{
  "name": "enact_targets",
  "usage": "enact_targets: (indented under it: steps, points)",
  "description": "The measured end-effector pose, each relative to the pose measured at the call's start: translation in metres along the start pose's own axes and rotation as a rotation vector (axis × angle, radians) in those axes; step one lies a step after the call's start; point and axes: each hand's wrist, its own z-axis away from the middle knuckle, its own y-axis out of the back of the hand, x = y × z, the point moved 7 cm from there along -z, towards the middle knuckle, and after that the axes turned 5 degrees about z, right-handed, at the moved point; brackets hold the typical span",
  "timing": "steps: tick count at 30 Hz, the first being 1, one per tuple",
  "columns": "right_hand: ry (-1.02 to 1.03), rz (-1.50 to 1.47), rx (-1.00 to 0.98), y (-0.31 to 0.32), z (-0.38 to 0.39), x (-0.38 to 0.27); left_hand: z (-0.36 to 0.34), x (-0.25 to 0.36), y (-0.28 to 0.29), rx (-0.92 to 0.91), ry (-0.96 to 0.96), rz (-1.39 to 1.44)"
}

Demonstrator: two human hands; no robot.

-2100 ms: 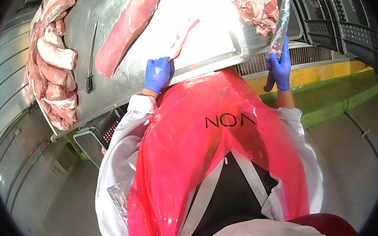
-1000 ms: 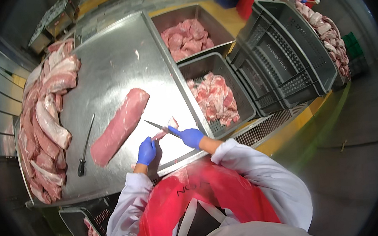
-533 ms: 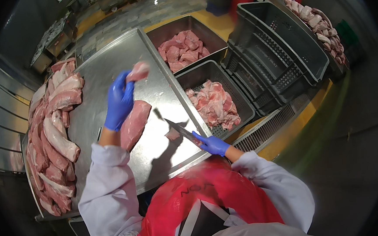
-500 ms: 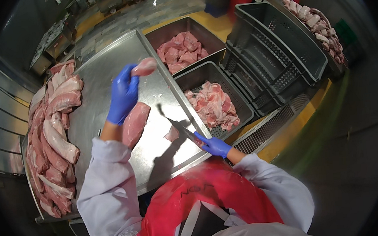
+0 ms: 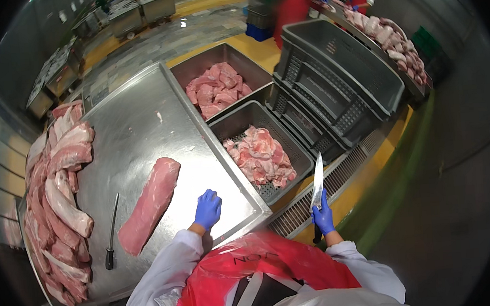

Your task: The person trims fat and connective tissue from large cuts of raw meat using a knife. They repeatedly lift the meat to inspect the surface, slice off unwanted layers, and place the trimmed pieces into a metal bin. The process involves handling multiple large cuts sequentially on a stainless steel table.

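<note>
My right hand [image 5: 323, 218] grips a knife [image 5: 317, 185] by its black handle, off the table's right edge, with the blade pointing up and away. My left hand [image 5: 207, 210] is over the near right part of the steel table [image 5: 134, 112], its fingers curled; whatever may be in them is hidden. To its left lies a long pink loin of meat [image 5: 151, 206]. Left of the loin rests a sharpening steel [image 5: 112, 230] with a black handle. A pile of meat cuts [image 5: 61, 205] fills the table's left side.
Beyond the table's right edge stand a steel bin [image 5: 258, 67] of pink meat and a dark crate [image 5: 259, 113] of pale trimmings. Further right are stacked grey crates [image 5: 342, 83] and a floor grate [image 5: 351, 162]. Co-workers in red work at a meat-laden table [image 5: 391, 43] far right.
My left hand has come back toward me, and the meat piece it held is gone from it. The small scrap no longer shows. My right hand has swung the knife rightward off the table.
</note>
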Motion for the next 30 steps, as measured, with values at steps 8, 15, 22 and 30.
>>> enact_targets:
  steps: [8, 15, 22, 30]
  points:
    - [0.268, 0.041, -0.353, -0.114, -0.052, -0.124, 0.134, -0.1, 0.068, 0.257, 0.408, -0.211]
    - [0.483, -0.019, -0.707, -0.312, -0.043, -0.218, 0.476, -0.089, 0.284, 0.97, 1.024, -0.371]
    - [0.369, -0.092, -0.971, -0.505, 0.02, -0.27, 0.801, 0.031, 0.307, 0.957, 1.503, -0.622]
    - [0.409, -0.115, -0.825, -0.58, -0.008, -0.275, 0.809, 0.006, 0.277, 0.528, 1.648, -0.907]
